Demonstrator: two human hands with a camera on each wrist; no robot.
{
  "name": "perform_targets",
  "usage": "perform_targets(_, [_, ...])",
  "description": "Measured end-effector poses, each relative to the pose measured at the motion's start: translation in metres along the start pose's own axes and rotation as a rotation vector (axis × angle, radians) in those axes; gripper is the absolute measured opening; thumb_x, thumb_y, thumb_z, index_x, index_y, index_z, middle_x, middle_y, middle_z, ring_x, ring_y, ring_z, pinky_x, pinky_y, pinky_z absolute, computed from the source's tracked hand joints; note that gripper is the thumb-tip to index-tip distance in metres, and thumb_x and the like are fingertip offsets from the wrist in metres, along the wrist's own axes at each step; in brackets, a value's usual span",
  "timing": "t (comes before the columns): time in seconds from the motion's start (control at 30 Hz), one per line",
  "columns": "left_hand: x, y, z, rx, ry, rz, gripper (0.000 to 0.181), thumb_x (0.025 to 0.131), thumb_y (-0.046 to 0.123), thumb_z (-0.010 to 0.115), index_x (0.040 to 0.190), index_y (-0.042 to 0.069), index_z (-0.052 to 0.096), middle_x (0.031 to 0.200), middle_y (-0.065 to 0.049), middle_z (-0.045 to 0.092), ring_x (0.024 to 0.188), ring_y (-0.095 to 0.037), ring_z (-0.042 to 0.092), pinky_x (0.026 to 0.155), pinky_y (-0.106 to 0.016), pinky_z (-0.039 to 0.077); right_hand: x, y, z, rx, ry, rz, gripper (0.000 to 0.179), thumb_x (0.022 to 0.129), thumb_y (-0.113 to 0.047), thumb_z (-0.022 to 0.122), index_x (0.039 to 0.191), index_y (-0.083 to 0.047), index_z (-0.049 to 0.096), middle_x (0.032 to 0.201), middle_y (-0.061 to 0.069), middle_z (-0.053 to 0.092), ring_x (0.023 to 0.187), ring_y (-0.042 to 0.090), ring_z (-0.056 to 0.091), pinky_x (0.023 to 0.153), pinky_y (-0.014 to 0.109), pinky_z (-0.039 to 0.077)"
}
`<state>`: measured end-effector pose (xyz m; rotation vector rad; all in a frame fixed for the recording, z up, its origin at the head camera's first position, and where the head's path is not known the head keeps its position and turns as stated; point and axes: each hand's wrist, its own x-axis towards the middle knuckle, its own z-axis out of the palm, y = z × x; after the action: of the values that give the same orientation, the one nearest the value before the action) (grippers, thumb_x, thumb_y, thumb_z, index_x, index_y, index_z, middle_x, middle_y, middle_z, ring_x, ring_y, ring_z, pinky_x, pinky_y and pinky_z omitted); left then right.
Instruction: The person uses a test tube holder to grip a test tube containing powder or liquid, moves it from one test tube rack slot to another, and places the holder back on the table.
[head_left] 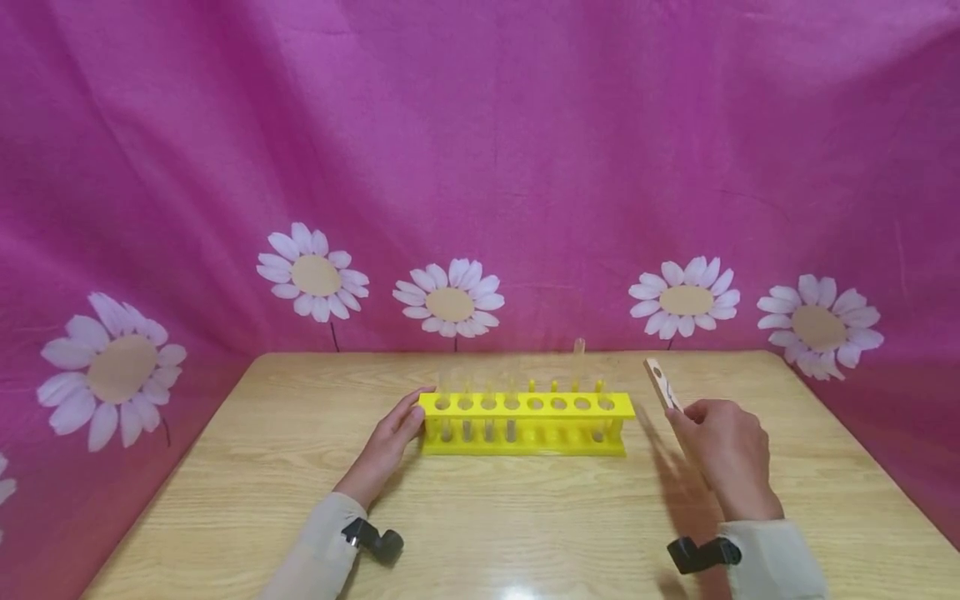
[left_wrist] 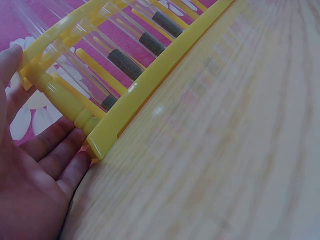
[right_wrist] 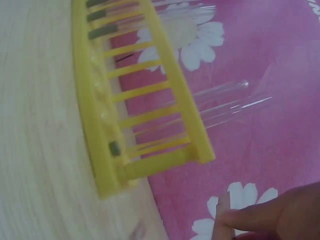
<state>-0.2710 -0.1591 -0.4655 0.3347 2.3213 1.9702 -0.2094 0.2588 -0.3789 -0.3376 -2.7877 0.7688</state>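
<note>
A yellow test tube rack (head_left: 525,410) stands upright on the table. My left hand (head_left: 384,446) grips its left end, thumb at the top bar and fingers around the end post, as the left wrist view shows. Several glass test tubes with dark grey contents (left_wrist: 125,63) fill the rack's left holes. One more tube with a little dark material (right_wrist: 115,148) is in the rightmost hole. Behind the right half, an upside-down tube (head_left: 579,347) rises above the rack. To the rack's right, my right hand (head_left: 726,450) pinches a wooden test tube holder (head_left: 660,383), raised over the table.
The wooden table (head_left: 480,517) reaches back to a pink cloth (head_left: 525,167) printed with white daisies. Yellow pegs (head_left: 554,386) stick up along the rack's back. Each sleeve carries a black wrist camera (head_left: 373,542).
</note>
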Motion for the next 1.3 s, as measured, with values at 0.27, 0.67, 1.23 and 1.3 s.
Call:
perform_targets(0.27, [0.0, 0.0, -0.003, -0.016, -0.014, -0.001, 0.053, 0.1, 0.049, 0.044, 0.147, 0.025, 0.041, 0.152, 0.002, 0.036, 0.139, -0.019, 0.033, 0.113, -0.044, 0.031, 0.004, 0.006, 0.006, -0.064, -0.143, 0.023, 0.03, 0.09, -0.027, 0.066, 0.089, 0.002, 0.073, 0.07, 0.009, 0.064, 0.064, 0.026, 0.053, 0.05, 0.032, 0.037])
perform_targets(0.67, [0.0, 0.002, -0.004, 0.005, 0.001, -0.015, 0.056, 0.095, 0.057, 0.047, 0.145, 0.031, 0.043, 0.147, 0.008, 0.041, 0.136, -0.017, 0.037, 0.112, -0.045, 0.033, 0.006, 0.015, 0.019, -0.125, -0.241, 0.054, 0.027, 0.088, -0.025, 0.066, 0.083, 0.0, 0.072, 0.063, 0.007, 0.056, 0.059, 0.025, 0.05, 0.049, 0.031, 0.037])
perform_targets(1.23, [0.002, 0.003, -0.002, -0.023, -0.016, -0.047, 0.051, 0.102, 0.043, 0.043, 0.149, 0.023, 0.038, 0.154, 0.001, 0.032, 0.141, -0.022, 0.029, 0.114, -0.046, 0.028, 0.006, 0.015, 0.028, -0.234, -0.293, 0.076, 0.032, 0.089, -0.028, 0.066, 0.068, -0.005, 0.061, 0.065, 0.009, 0.053, 0.059, 0.026, 0.049, 0.047, 0.034, 0.04])
perform_targets(1.3, [0.001, 0.002, -0.001, -0.017, -0.013, -0.05, 0.053, 0.101, 0.047, 0.044, 0.148, 0.025, 0.039, 0.153, 0.003, 0.034, 0.141, -0.02, 0.03, 0.114, -0.046, 0.028, 0.006, 0.015, 0.03, -0.242, -0.3, 0.08, 0.031, 0.089, -0.028, 0.065, 0.07, -0.004, 0.061, 0.066, 0.01, 0.053, 0.06, 0.026, 0.05, 0.047, 0.035, 0.041])
